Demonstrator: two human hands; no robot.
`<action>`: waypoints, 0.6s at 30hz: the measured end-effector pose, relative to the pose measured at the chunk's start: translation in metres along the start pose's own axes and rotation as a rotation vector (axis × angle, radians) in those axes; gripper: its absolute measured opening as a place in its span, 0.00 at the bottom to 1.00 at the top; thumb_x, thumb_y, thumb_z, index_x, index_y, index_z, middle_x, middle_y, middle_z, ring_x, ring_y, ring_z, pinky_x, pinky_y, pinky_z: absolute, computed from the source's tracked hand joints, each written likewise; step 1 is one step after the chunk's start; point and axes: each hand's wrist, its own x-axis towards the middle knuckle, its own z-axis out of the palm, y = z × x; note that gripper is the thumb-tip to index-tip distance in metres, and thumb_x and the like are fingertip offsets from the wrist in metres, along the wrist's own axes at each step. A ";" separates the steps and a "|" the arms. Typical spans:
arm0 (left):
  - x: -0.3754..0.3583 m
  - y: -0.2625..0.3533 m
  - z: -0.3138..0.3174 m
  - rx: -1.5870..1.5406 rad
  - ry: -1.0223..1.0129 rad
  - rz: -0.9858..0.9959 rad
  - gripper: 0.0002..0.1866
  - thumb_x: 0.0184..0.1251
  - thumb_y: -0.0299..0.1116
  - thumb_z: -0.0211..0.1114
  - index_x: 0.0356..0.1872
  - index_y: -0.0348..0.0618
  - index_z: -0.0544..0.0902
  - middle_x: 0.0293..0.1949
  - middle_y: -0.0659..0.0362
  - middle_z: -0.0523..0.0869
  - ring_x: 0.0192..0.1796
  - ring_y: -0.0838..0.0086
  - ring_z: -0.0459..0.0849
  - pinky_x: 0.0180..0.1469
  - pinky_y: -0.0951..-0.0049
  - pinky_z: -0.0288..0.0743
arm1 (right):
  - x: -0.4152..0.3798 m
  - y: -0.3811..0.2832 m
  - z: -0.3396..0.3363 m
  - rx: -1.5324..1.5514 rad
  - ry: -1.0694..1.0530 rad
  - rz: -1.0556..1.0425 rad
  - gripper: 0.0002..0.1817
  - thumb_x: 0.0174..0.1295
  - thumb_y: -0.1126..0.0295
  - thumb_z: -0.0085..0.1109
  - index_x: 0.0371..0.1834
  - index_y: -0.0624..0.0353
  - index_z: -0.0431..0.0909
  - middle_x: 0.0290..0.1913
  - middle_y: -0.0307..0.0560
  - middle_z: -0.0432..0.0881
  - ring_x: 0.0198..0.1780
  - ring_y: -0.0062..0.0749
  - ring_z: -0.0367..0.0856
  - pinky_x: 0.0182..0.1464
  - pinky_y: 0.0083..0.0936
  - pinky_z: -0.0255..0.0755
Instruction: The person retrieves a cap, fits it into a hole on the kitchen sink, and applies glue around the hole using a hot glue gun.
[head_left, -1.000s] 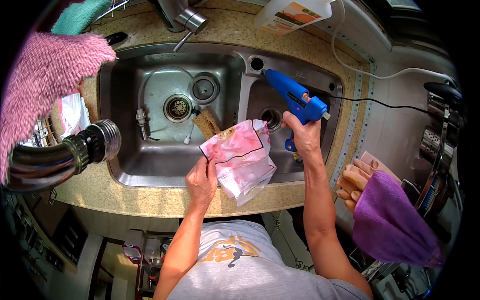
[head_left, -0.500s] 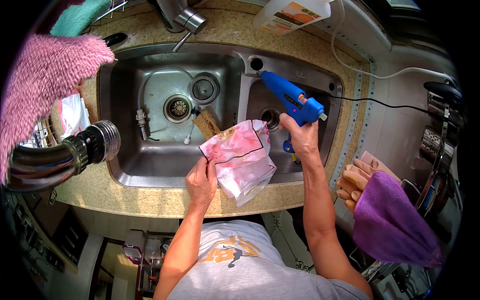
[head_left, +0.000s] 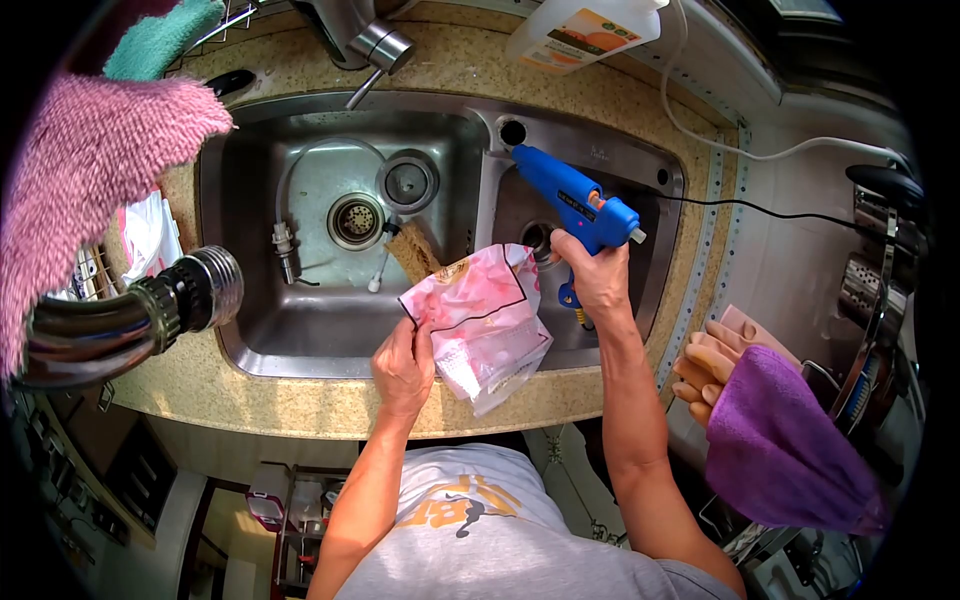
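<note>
My left hand (head_left: 403, 366) grips the lower corner of a crumpled pink and white plastic bag (head_left: 480, 312), held over the front edge of the steel double sink (head_left: 300, 330). My right hand (head_left: 595, 277) holds a blue glue gun (head_left: 575, 200) by its handle, above the small right basin. The gun's nozzle points up and left toward the sink's rear rim. A black cord (head_left: 760, 208) runs from the gun off to the right.
A brown sponge (head_left: 411, 250), a strainer lid (head_left: 407, 180) and a metal fitting (head_left: 283, 247) lie in the left basin. A chrome faucet head (head_left: 190, 290) juts in from the left. Pink cloth (head_left: 90, 160) hangs left; purple cloth (head_left: 780, 440) and rubber gloves (head_left: 715, 350) sit right.
My right hand has carried the glue gun a little to the left and nearer the bag. My left hand and the bag have hardly moved.
</note>
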 end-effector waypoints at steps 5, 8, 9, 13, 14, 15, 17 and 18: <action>0.001 0.002 -0.001 -0.005 -0.004 -0.003 0.06 0.70 0.24 0.70 0.40 0.36 0.81 0.26 0.48 0.85 0.27 0.51 0.85 0.30 0.57 0.77 | 0.000 -0.004 0.001 -0.008 0.004 0.030 0.17 0.57 0.69 0.72 0.45 0.66 0.80 0.31 0.41 0.85 0.32 0.24 0.85 0.40 0.27 0.81; 0.001 0.003 -0.001 -0.001 -0.005 -0.003 0.05 0.70 0.24 0.70 0.40 0.36 0.80 0.26 0.48 0.84 0.27 0.51 0.85 0.30 0.56 0.77 | 0.002 0.000 0.001 0.004 -0.002 0.032 0.17 0.58 0.68 0.73 0.48 0.66 0.83 0.34 0.42 0.88 0.36 0.25 0.87 0.41 0.28 0.82; 0.001 0.003 -0.002 0.002 -0.010 -0.007 0.05 0.70 0.24 0.70 0.39 0.36 0.80 0.26 0.48 0.84 0.27 0.50 0.84 0.30 0.56 0.77 | 0.001 0.000 0.001 0.004 0.000 0.030 0.17 0.58 0.68 0.73 0.48 0.66 0.83 0.34 0.42 0.88 0.36 0.25 0.87 0.41 0.28 0.82; 0.002 0.003 -0.002 -0.020 -0.007 -0.007 0.06 0.71 0.24 0.70 0.38 0.36 0.80 0.26 0.47 0.84 0.27 0.50 0.84 0.30 0.56 0.77 | 0.002 0.007 -0.002 0.287 -0.060 -0.026 0.21 0.61 0.70 0.71 0.57 0.66 0.82 0.47 0.49 0.91 0.44 0.29 0.89 0.47 0.29 0.84; 0.001 0.002 -0.002 -0.019 0.000 0.004 0.06 0.71 0.24 0.70 0.38 0.36 0.80 0.26 0.47 0.84 0.27 0.50 0.84 0.30 0.56 0.77 | 0.001 0.007 -0.004 0.385 -0.056 -0.024 0.23 0.62 0.71 0.70 0.59 0.67 0.81 0.52 0.52 0.90 0.47 0.31 0.89 0.50 0.30 0.85; 0.001 0.001 -0.001 -0.013 -0.008 -0.011 0.06 0.71 0.25 0.70 0.39 0.37 0.80 0.26 0.47 0.84 0.27 0.50 0.85 0.30 0.56 0.77 | -0.003 0.001 -0.008 0.492 -0.068 0.035 0.24 0.62 0.73 0.68 0.62 0.67 0.79 0.55 0.54 0.89 0.50 0.35 0.89 0.55 0.33 0.85; 0.000 0.002 -0.003 0.003 -0.019 -0.029 0.06 0.71 0.25 0.70 0.39 0.37 0.80 0.26 0.47 0.84 0.28 0.49 0.85 0.31 0.55 0.77 | 0.001 0.007 -0.015 0.603 -0.092 0.022 0.24 0.62 0.73 0.68 0.62 0.67 0.79 0.54 0.54 0.88 0.51 0.37 0.89 0.56 0.34 0.86; 0.001 0.000 -0.002 0.004 -0.012 -0.017 0.06 0.71 0.25 0.70 0.39 0.37 0.80 0.26 0.47 0.84 0.28 0.49 0.85 0.31 0.55 0.77 | 0.003 0.011 -0.018 0.706 -0.118 0.023 0.24 0.62 0.72 0.67 0.62 0.67 0.79 0.54 0.54 0.88 0.52 0.39 0.89 0.58 0.35 0.86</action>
